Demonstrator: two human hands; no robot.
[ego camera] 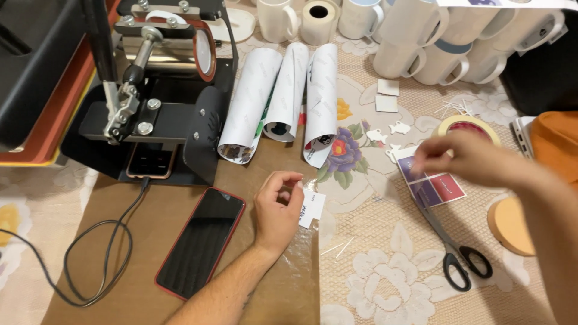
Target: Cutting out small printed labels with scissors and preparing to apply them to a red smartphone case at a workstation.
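White paper tag (311,208) is pinched in the left hand (278,207), long axis running roughly 1 to 7 o'clock, sitting on the bench (373,283) mid-frame. Right hand (466,157) is blurry at 3 o'clock over the purple card (435,188), fingers look closed together, can't tell on what. Count: three paper rolls (289,96), one phone (201,241), one pair of scissors (454,253), one tape roll (468,125).
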